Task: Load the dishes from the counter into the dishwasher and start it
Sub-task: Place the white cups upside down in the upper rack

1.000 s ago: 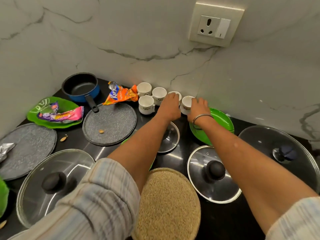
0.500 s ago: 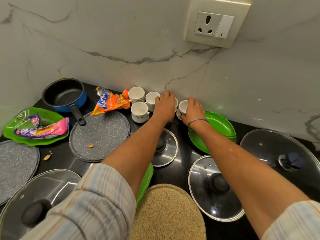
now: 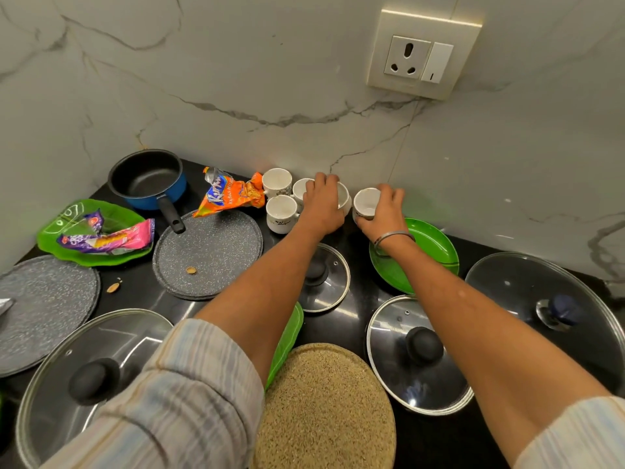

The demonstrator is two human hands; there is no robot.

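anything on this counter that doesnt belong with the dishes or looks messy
Yes. An orange snack packet lies crumpled beside the white cups, a pink wrapper sits in the green leaf-shaped plate, and small nut-like scraps lie on the grey speckled plate and the black counter.

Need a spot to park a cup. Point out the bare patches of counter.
Bare black counter shows between the small glass lid and the green plate, and left of the grey round plate near a nutshell. The cup cluster by the wall is crowded.
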